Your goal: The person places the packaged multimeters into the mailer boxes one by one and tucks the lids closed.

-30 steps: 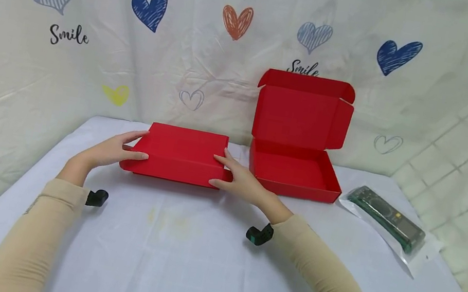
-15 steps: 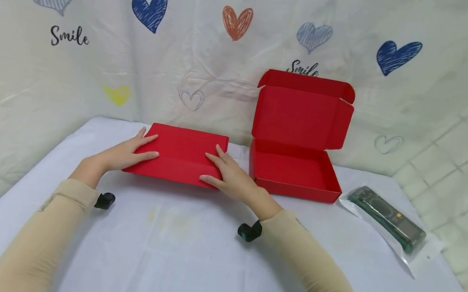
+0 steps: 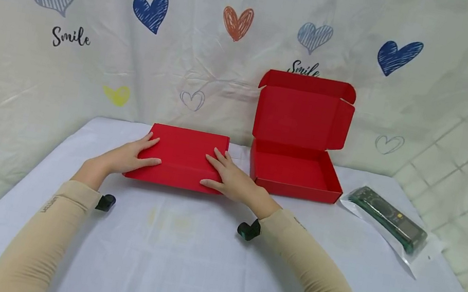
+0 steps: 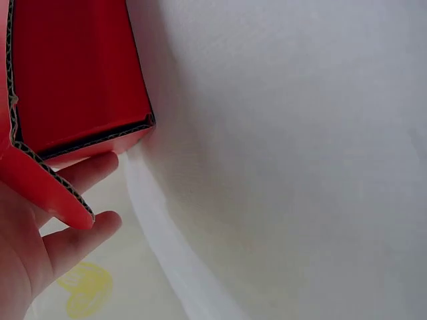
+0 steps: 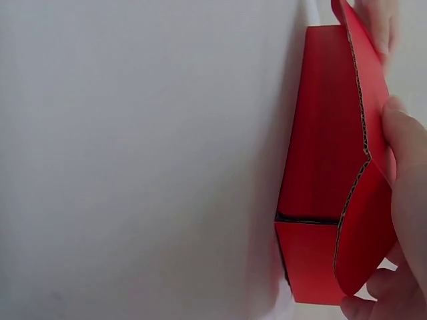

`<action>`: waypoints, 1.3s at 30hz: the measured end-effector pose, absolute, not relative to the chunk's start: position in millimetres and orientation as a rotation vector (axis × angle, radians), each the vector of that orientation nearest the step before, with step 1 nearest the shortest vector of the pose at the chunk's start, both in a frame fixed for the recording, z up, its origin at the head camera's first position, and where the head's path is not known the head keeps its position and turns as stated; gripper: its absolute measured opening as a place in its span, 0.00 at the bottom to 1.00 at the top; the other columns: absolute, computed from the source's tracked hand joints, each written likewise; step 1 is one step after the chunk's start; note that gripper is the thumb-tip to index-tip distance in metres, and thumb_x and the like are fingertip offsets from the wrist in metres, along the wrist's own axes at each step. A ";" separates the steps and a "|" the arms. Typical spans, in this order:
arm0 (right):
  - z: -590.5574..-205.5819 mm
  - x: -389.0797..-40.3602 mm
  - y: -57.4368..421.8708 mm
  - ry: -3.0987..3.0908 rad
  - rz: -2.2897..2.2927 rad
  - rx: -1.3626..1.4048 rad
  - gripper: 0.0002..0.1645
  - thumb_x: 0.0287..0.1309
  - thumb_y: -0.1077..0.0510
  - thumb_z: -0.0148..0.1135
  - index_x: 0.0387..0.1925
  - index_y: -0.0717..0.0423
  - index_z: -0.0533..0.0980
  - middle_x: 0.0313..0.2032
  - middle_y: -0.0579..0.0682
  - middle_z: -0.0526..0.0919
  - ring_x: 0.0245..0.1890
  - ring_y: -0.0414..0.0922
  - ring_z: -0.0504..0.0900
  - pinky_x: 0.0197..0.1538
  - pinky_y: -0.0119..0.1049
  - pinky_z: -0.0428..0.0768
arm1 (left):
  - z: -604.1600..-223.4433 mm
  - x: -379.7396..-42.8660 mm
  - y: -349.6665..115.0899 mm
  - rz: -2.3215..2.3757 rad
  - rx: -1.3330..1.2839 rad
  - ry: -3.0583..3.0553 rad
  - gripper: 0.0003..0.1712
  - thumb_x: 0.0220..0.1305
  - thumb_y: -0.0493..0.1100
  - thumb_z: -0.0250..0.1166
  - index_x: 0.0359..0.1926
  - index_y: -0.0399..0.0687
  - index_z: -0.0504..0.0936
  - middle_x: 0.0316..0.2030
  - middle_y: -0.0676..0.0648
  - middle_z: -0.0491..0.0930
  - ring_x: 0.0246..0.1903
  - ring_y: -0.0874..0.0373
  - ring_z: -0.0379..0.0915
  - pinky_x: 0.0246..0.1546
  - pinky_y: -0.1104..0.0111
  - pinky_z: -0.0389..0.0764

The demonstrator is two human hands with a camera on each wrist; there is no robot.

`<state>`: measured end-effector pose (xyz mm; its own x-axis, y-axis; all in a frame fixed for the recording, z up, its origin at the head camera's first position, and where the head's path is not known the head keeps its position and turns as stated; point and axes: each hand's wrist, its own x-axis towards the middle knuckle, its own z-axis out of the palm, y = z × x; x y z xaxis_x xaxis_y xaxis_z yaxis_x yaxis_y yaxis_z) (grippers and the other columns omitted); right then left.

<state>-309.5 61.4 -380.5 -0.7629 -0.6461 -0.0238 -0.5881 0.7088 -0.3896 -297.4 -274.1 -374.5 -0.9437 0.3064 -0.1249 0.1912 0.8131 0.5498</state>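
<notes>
Between both hands lies a red cardboard box, its lid folded over the top. My left hand holds its left end, thumb on the lid. In the left wrist view, fingers reach behind a small side flap that sticks out past the box wall. At the right end, my right hand has its thumb on the lid. Its lower fingertips meet the tip of the other side flap. A gap shows between the lid's front edge and the box front in the right wrist view.
A second red box stands to the right with its lid upright and nothing inside. Beyond it lies a green circuit board in a clear plastic bag. White cloth covers the table, and a printed curtain hangs behind.
Both hands have slid inward over the left box's ends, covering the side flaps that stuck out. The lid's front edge now sits slightly nearer me. The second box and bag stay put.
</notes>
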 end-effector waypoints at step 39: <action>-385.3 -321.1 53.0 2.752 -0.320 -1.042 0.57 0.67 0.34 0.61 0.83 0.47 0.43 0.82 0.51 0.38 0.80 0.57 0.34 0.71 0.52 0.67 | -382.2 -295.1 -250.6 0.648 0.381 2.769 0.56 0.73 0.67 0.55 0.82 0.46 0.33 0.79 0.34 0.23 0.73 0.27 0.45 0.67 0.36 0.61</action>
<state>-321.1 53.0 -385.3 -0.7377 -0.6687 -0.0928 -0.6296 0.7311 -0.2628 -295.1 -250.6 -382.2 -0.9284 0.3122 -0.2014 0.1905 0.8654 0.4634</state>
